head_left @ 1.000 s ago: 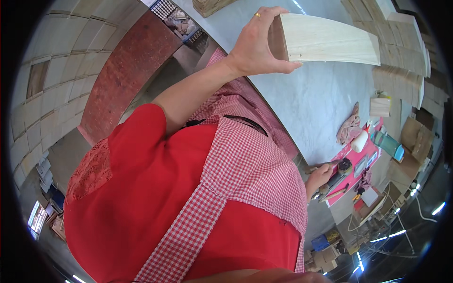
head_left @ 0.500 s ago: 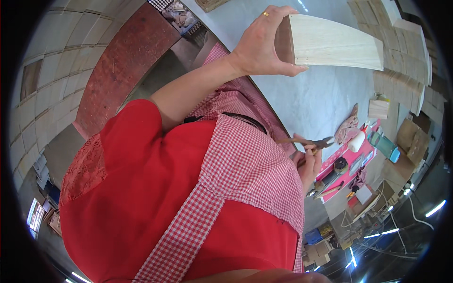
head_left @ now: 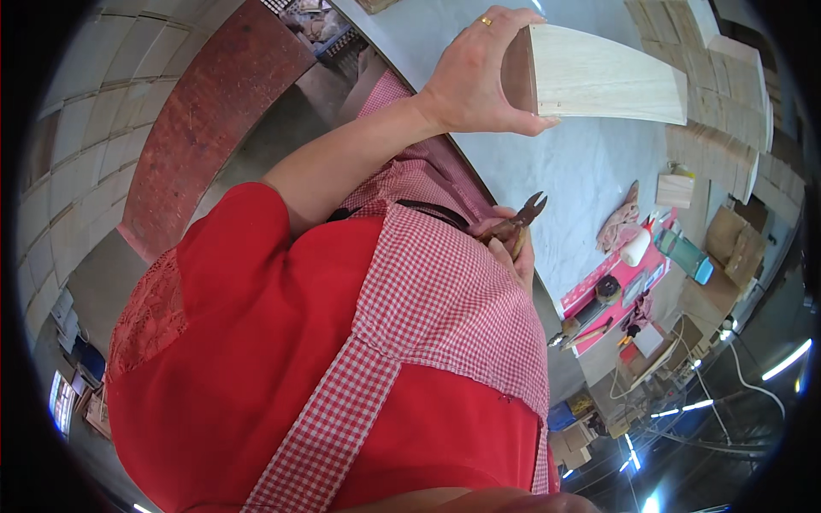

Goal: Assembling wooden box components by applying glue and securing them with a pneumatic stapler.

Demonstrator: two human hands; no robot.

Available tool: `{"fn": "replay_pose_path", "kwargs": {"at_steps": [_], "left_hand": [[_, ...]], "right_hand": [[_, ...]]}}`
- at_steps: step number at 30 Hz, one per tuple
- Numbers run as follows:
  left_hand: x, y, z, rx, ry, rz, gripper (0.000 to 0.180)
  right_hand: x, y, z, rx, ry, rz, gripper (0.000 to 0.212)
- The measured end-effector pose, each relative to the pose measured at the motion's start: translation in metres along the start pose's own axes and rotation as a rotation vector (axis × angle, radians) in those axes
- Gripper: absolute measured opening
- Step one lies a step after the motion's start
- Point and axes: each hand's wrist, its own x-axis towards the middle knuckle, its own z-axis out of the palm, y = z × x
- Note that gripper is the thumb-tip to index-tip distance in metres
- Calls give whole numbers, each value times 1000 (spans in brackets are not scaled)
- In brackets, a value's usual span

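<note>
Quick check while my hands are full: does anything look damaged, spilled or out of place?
Nothing looks spilled. The pale wooden piece in the left hand has tiny dark specks near its lower left corner, too small to identify. The pliers in the right hand look brownish, possibly rusty. A pinkish cloth lies crumpled on the table.

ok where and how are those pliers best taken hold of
Take the pliers by their handles, probably best from the end opposite the jaws, where the right hand is: the jaws stand slightly parted and point up and rightward in the picture, clear of the hand.
</note>
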Motion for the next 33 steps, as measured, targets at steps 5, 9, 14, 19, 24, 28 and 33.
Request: {"fn": "replay_pose_path", "kwargs": {"at_steps": [5, 9, 14, 19, 24, 28, 33], "left_hand": [[0, -2, 3, 5, 30, 14, 95], [-1, -4, 2, 33, 63, 39, 95], [-1, -3, 6, 31, 69, 36, 95], [-1, -4, 6, 23, 49, 7, 96], [-2, -6, 5, 20, 32, 1, 97], [0, -6, 5, 12, 20, -4, 98], [-1, -7, 7, 36, 39, 34, 98]], "right_hand": [[7, -30, -24, -344, 58, 49, 32], [13, -101, -20, -864, 97, -332, 42], [21, -164, -6, -1494, 45, -462, 54], [23, -185, 9, -1644, -15, -361, 54], [24, -195, 17, -1695, -37, -360, 52], [25, -202, 22, -1705, -66, -359, 51], [24, -210, 28, -1789, -79, -300, 51]]}}
